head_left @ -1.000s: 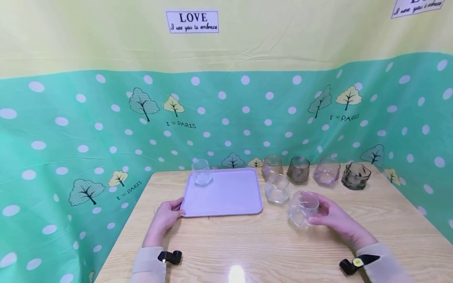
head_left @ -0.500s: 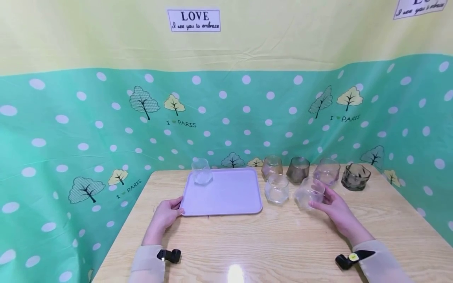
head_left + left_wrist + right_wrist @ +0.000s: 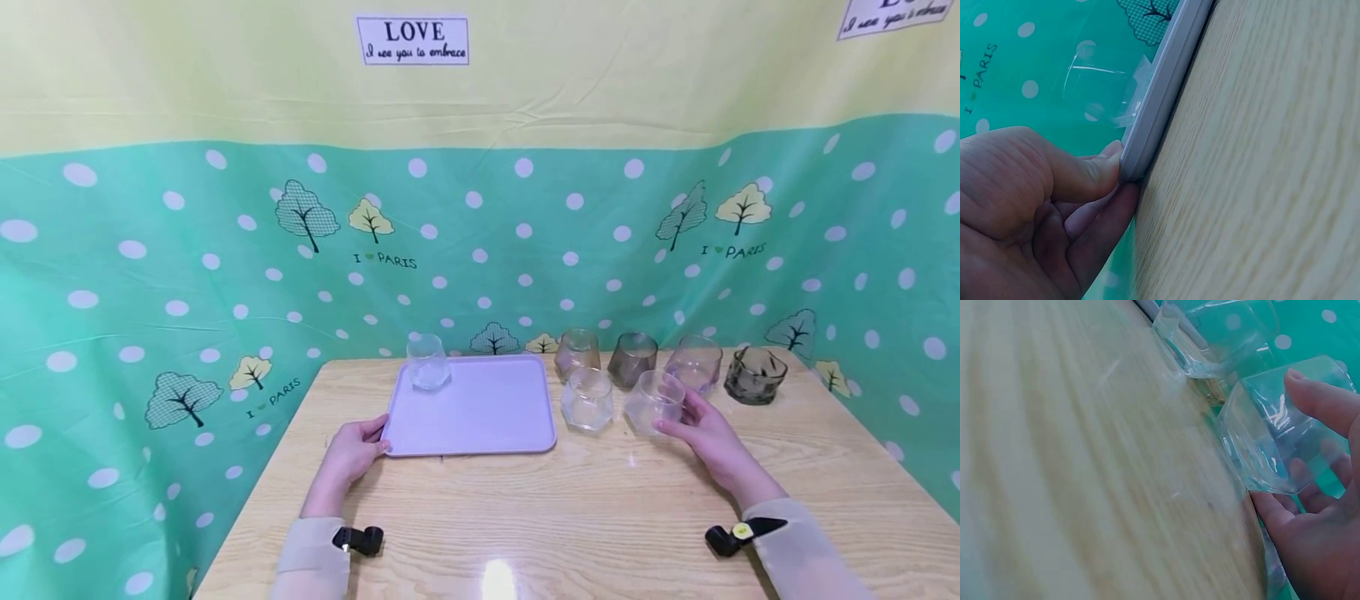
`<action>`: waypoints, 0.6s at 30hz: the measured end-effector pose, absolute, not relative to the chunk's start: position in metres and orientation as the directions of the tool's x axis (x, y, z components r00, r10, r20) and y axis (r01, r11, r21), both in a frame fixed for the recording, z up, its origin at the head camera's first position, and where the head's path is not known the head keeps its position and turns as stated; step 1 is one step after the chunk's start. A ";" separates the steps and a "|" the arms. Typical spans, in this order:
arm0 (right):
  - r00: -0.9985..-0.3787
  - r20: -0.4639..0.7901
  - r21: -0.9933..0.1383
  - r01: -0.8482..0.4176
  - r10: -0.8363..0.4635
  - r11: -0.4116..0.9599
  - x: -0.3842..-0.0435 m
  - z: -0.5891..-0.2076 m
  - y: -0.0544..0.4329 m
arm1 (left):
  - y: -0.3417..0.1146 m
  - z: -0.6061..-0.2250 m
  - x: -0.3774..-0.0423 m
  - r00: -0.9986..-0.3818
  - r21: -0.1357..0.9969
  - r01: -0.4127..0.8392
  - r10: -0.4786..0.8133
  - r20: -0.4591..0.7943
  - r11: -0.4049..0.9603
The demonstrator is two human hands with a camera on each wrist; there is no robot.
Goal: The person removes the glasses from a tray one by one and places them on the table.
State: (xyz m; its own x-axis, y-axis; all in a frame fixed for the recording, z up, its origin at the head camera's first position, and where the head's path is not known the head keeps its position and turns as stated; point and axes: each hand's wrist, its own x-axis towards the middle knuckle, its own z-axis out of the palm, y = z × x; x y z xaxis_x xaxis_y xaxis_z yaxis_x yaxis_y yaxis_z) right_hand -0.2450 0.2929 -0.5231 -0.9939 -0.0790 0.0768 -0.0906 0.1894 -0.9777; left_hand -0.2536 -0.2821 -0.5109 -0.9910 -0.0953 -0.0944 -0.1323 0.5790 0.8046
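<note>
My left hand pinches the near left corner of a lilac tray, thumb on the rim and fingers below it in the left wrist view. A clear glass stands upright at the tray's far left corner. My right hand holds a second clear glass from its right side, thumb on the near face, fingers curled behind. That glass is upright, its base close to the table in the right wrist view. Just left of it stands another clear glass, between it and the tray.
Along the back stand an amber glass, a smoky grey glass, a pale purple glass and a low dark glass. A green dotted curtain hangs behind the wooden table.
My right hand has carried its clear glass away from me and slightly right, level with the clear glass beside the tray. My left hand keeps its hold on the tray.
</note>
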 end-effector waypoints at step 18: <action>-0.978 0.082 -0.983 -0.111 -0.194 0.147 -0.248 -0.526 0.300 | -0.283 -0.512 -0.254 -0.992 0.804 -0.128 -0.093 -0.090 0.580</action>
